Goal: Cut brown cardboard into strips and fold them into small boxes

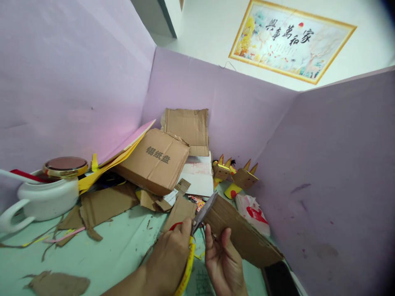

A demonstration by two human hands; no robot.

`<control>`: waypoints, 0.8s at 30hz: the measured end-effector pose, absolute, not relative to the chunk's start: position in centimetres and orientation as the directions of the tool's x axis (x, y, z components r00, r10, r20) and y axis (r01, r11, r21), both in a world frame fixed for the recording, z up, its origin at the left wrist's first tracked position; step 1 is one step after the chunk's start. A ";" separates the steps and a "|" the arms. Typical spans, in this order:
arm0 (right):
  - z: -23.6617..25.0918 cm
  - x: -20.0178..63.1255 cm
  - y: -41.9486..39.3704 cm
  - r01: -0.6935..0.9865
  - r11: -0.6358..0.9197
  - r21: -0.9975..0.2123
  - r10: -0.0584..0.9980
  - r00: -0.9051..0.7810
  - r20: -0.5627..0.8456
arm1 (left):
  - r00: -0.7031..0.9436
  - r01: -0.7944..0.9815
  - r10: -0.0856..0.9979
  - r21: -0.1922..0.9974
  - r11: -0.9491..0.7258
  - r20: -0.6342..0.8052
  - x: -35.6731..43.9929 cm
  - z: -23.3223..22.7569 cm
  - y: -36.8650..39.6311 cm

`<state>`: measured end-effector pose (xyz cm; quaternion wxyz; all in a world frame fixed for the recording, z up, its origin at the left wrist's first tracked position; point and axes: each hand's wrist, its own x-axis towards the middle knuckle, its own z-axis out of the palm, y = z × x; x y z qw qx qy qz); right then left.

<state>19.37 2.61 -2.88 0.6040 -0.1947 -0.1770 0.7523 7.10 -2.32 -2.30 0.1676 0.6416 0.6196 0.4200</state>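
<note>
My left hand (pixel 169 257) is closed around scissors (pixel 203 211) with yellow and red handles. Their blades meet the left end of a brown cardboard piece (pixel 240 232). Close beside the scissors, my right hand (pixel 224 261) is turned palm up, its thumb against the lower edge of this cardboard; some of its fingers are partly hidden. The cardboard slants down to the right above the green tabletop (pixel 123 242). Behind the scissors lies another flat cardboard piece (pixel 182 211).
A cardboard box (pixel 154 160) with printed characters stands at the back. On the left are a white mug (pixel 49 199) and cardboard scraps (pixel 108 205). Two horned cardboard figures (pixel 245 179) and a white-and-red packet (pixel 253 211) sit right. Purple panels (pixel 333 164) enclose the table.
</note>
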 end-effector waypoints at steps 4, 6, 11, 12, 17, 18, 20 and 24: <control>-2.9 19.3 2.7 -0.851 -0.238 -0.468 0.971 -0.199 -0.133 | -0.075 0.518 0.942 0.820 -0.243 0.326 7.0 -2.5 -2.1; -3.0 19.3 2.7 -0.846 -0.251 -0.471 0.968 -0.204 -0.149 | -0.161 0.358 0.929 0.897 -0.260 0.333 6.8 -2.3 -1.8; -2.9 19.4 3.1 -0.808 -0.197 -0.555 0.980 -0.143 -0.140 | -0.420 0.186 0.867 0.960 -0.208 0.269 5.1 -1.0 -0.8; -2.8 19.4 3.1 -0.796 -0.189 -0.576 0.982 -0.138 -0.132 | -0.437 0.144 0.866 0.969 -0.202 0.245 4.9 -0.7 -0.7; -2.5 19.4 3.0 -0.731 -0.226 -0.644 0.974 -0.178 -0.141 | -0.395 0.044 0.897 0.979 -0.198 0.199 4.7 -0.3 -0.8; -2.5 19.4 2.8 -0.686 -0.247 -0.685 0.968 -0.203 -0.146 | -0.397 0.077 0.890 0.975 -0.208 0.222 4.6 -0.4 -0.9; -2.6 19.4 2.4 -0.570 -0.282 -0.772 0.951 -0.272 -0.147 | -0.416 0.181 0.862 0.955 -0.233 0.289 4.2 -0.4 -0.9; -2.3 19.3 1.5 -0.441 -0.302 -0.845 0.900 -0.424 -0.101 | -0.292 0.245 0.907 0.940 -0.235 0.303 3.4 -0.2 -1.0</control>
